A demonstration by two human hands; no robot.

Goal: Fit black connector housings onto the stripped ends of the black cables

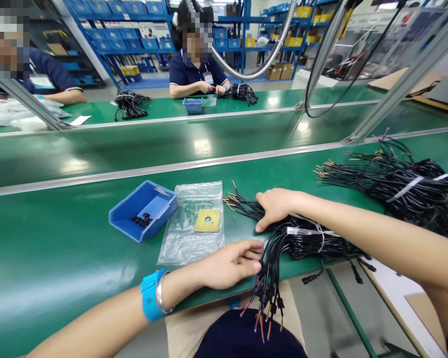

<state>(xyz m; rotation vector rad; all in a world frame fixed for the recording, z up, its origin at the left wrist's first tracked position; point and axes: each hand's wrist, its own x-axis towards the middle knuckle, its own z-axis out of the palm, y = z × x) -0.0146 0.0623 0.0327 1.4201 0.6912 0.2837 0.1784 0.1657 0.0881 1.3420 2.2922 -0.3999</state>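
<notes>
My right hand reaches over a bunch of black cables, thumb and forefinger on either side of it; the other fingers are hidden. Orange wire ends stick out to the left of that hand. My left hand is held sideways, fingers loosely bent and thumb apart, its tips beside hanging black cables with small connectors. These cables droop over the table's front edge and end in red and yellow wires. Below my right forearm lies a tied cable bundle with a white band.
A blue bin holds small black parts. Right of it, a clear plastic bag lies under a yellow square plate. Another large cable bundle lies at the right. Metal posts rise behind, and a co-worker sits across the green table.
</notes>
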